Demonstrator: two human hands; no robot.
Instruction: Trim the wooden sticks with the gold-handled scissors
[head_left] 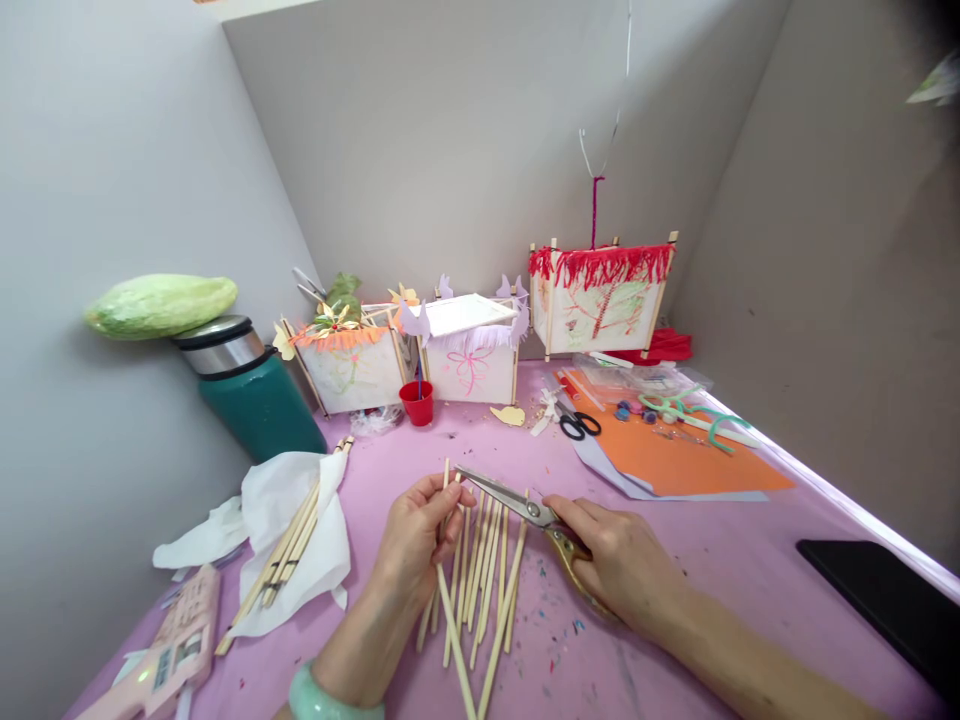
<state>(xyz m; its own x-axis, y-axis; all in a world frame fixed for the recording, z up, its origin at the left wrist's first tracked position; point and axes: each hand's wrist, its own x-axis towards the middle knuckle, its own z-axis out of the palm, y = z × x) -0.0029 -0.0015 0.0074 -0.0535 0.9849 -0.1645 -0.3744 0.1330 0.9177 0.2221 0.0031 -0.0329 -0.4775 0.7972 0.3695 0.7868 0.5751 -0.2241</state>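
My left hand point(424, 530) is closed in a pinch around thin wooden sticks whose tips poke up above the thumb. My right hand point(619, 560) grips the gold handles of a pair of scissors point(529, 508). The scissors' blades point left, and their tips reach the top of a stick by my left fingertips. Whether the blades touch the wood I cannot tell. Several loose wooden sticks point(491, 570) lie fanned out on the purple table point(645, 650) below and between my hands.
Paper lanterns on stick frames point(469, 370) stand along the back, one with red fringe point(607, 300). At left are a teal bottle point(259, 400), bundled sticks on white paper point(300, 540) and a pink glue gun point(172, 640). Black-handled scissors point(581, 425), orange paper point(675, 450) and a black tablet-like object point(885, 600) lie right.
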